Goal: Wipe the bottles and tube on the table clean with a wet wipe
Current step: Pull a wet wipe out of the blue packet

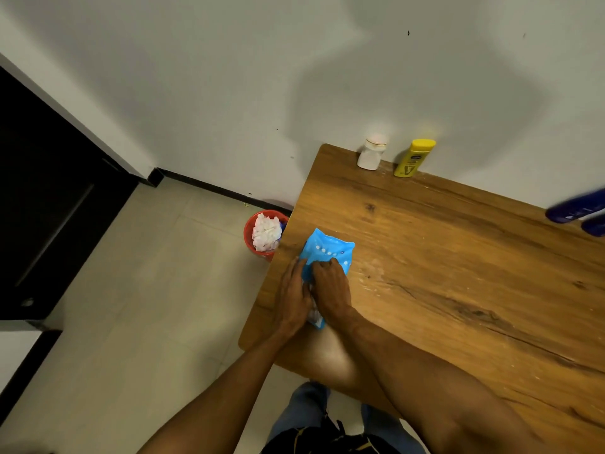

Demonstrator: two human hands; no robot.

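A blue wet-wipe pack (330, 253) lies near the left edge of the wooden table (458, 257). My left hand (293, 296) holds the pack's left side. My right hand (330, 290) lies on top of the pack with its fingers curled at the opening; a bit of white wipe shows between the hands. A small white bottle (371, 154) and a yellow tube (413, 157) stand at the far edge by the wall. Two dark blue bottles (577, 209) lie at the right edge of the view.
A red bin (250, 231) filled with used white wipes stands on the tiled floor beside the table's left edge. A grey wall runs behind the table. A dark door is at the left.
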